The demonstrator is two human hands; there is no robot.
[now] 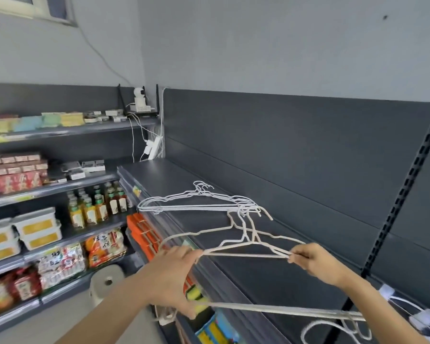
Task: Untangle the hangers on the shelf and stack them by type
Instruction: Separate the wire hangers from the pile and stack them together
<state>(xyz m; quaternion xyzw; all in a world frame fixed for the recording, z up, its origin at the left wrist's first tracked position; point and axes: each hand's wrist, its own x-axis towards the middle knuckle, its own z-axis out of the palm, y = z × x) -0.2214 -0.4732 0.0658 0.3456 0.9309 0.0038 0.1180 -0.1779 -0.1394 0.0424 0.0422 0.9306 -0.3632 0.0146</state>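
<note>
Both hands hold a tangled bunch of cream hangers point(246, 254) above the front of the shelf point(258, 276). Left hand point(176, 276) grip: closed round the bunch's left ends. Right hand point(315, 261) grip: pinching the right ends. White hangers point(196, 208) lie stacked farther back on the shelf. A second cream bundle point(283, 311) crosses the shelf's near end.

Cam point(140, 94), pwr strip point(155, 147), juice bottles point(97, 207), snack pkts point(105, 247), white tubs point(36, 227), paper roll point(107, 281)
</note>
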